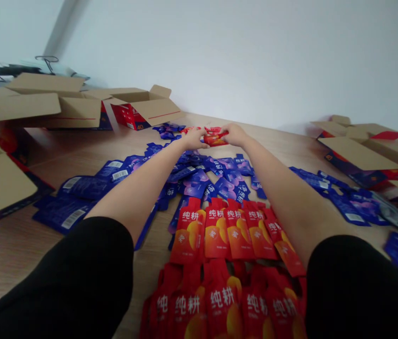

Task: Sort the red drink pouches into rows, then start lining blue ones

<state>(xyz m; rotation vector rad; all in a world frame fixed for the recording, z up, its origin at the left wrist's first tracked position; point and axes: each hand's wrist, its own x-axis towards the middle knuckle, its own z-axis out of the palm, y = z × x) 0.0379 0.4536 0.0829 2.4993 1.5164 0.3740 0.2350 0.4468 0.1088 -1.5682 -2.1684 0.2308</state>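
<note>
Both my arms reach to the far part of the table. My left hand is at some red pouches, its fingers bent beside them. On their right side, my right hand has its fingers closed on the end of a red pouch. Blue pouches lie in a loose heap below the hands. Nearer to me, red pouches with orange fruit prints lie in overlapping rows between my forearms. What the left fingertips grip is too small to tell.
Open cardboard boxes stand along the left and back left. More open boxes are at the right. Other blue pouches lie at the left, and more at the right. A white wall rises behind the table.
</note>
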